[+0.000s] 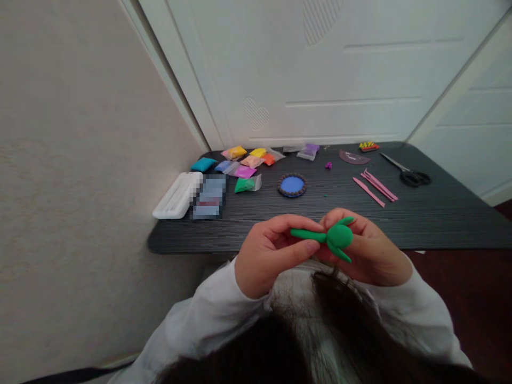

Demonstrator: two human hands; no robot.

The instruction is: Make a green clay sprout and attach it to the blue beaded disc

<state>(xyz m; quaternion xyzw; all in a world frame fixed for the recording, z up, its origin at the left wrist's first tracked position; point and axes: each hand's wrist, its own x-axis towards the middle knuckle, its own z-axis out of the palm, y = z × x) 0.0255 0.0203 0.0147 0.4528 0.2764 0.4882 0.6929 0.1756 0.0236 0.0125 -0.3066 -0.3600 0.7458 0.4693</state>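
Note:
A green clay figure [340, 236] with a rounded head, two pointed side pieces and a long stem is held just off the table's front edge. My left hand [276, 253] pinches its stem between thumb and fingers, the stem's end pointing left. Around the rounded end curls my right hand [370, 248], its fingers bent against the back of the clay; part of that contact is hidden. Beyond the hands lies a blue clay disc [292, 185] ringed with small brown balls. A tiny green clay bit [325, 196] rests to its right.
Several clay packets [245, 172] lie at the back left, near a white case [178, 196] and a blurred-out flat object [210, 197]. Pink modelling tools [370, 192], scissors [408, 173], a translucent half-round piece [354, 157] and a purple clay lump [328, 165] lie on the dark table [256, 210].

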